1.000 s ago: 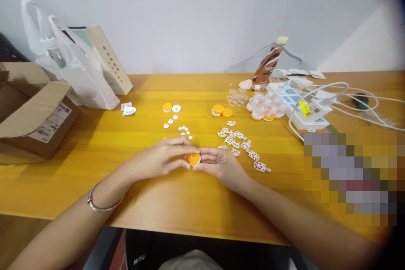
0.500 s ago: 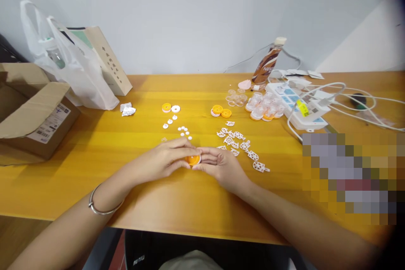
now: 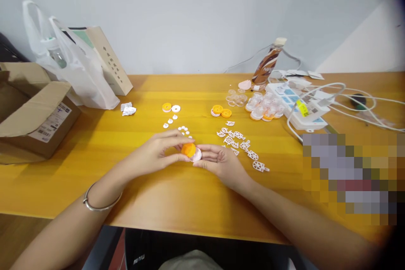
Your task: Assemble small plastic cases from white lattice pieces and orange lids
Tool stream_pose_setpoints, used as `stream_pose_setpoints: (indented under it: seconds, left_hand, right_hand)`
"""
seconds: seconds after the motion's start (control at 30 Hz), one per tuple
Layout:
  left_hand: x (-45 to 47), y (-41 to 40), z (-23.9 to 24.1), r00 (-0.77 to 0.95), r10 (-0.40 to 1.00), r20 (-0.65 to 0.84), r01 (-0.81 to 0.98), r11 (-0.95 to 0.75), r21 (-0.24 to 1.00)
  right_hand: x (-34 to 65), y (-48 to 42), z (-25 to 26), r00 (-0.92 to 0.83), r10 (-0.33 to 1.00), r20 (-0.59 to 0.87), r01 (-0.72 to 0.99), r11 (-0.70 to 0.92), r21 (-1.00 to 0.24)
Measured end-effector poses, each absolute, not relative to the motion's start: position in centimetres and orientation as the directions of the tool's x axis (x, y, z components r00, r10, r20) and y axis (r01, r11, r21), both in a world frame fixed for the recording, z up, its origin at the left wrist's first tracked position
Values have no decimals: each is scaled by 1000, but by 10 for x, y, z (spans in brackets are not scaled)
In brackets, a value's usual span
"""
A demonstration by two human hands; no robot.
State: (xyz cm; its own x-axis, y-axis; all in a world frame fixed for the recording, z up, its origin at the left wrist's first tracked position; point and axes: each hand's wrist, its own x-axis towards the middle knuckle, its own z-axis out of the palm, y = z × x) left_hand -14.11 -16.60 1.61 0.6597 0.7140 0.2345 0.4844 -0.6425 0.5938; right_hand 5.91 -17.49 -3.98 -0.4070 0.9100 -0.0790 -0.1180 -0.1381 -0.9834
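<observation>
My left hand [image 3: 156, 154] pinches a round orange plastic disc [image 3: 188, 150] between thumb and fingers. Thumb and fingertips of my right hand [image 3: 226, 166] are closed on the rim of a pale round plastic piece [image 3: 197, 155]. The orange disc partly overlaps that pale piece; whether the two are joined I cannot tell. Several small white caps [image 3: 182, 128] lie just beyond my left fingers. White spoked plastic parts [image 3: 244, 145] are spread beyond my right hand. Farther back are orange wheels [image 3: 225, 113], with more orange and white discs [image 3: 167, 107] to the left.
Clear plastic domes [image 3: 264, 105] are heaped beside a power strip [image 3: 300, 107] with looping white cables. A brown-labelled bottle [image 3: 267, 63] stands behind them. On the left are an open cardboard box [image 3: 41, 118], a white plastic bag [image 3: 85, 76] and crumpled foil [image 3: 128, 109].
The orange disc has shifted left and up in my left hand, and the pale piece in my right hand now shows. My left forearm has moved slightly left.
</observation>
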Motion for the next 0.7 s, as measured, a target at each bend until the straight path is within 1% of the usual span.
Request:
stream_pose_setpoints:
  seconds: [0.1, 0.33, 0.6, 0.7]
  left_hand:
    - [-139, -167, 12, 670, 707, 225, 503, -656, 563]
    - [-135, -169, 9, 706, 680, 200, 496, -675, 546]
    - [-136, -169, 11, 735, 654, 180, 473, -684, 555]
    - [-135, -170, 9, 721, 666, 192, 495, -689, 530]
  right_hand:
    - [59, -176, -40, -418, 906, -65, -124, -128, -984]
    - [59, -175, -42, -459, 888, -27, -147, -106, -983]
    - [59, -178, -38, -465, 884, -38, -117, -104, -988]
    - [59, -179, -38, -462, 885, -49, -119, -117, -986]
